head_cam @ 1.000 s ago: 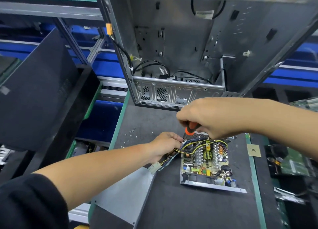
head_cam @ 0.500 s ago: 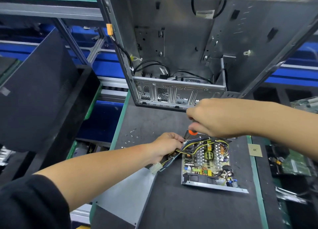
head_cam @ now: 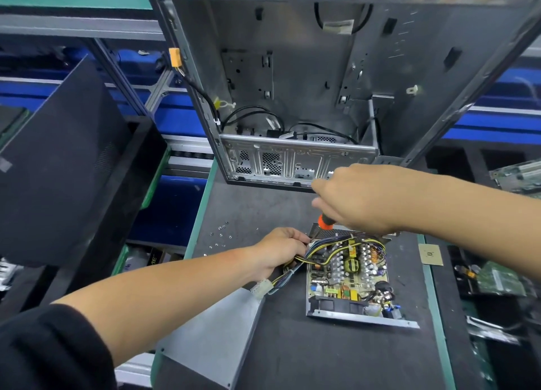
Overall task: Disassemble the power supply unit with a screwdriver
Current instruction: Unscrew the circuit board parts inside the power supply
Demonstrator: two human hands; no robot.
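Note:
The opened power supply unit [head_cam: 348, 275] lies on the dark mat with its circuit board, coils and heat sinks exposed. My right hand [head_cam: 357, 199] grips an orange-and-black screwdriver [head_cam: 325, 222] above the unit's far left corner; the shaft is mostly hidden. My left hand [head_cam: 281, 250] holds the yellow-and-black cable bundle [head_cam: 304, 260] at the unit's left edge. A white connector [head_cam: 260, 290] hangs from those cables.
An empty grey computer case [head_cam: 292, 161] stands open right behind the unit. Several loose screws [head_cam: 221, 235] lie on the mat to the left. A grey metal cover [head_cam: 216, 340] lies near left. Circuit boards [head_cam: 497, 278] sit at the right, a black panel [head_cam: 58, 161] at the left.
My right hand has shifted a little right and away with the screwdriver, then settled over the unit's far corner. My left hand stays on the cables.

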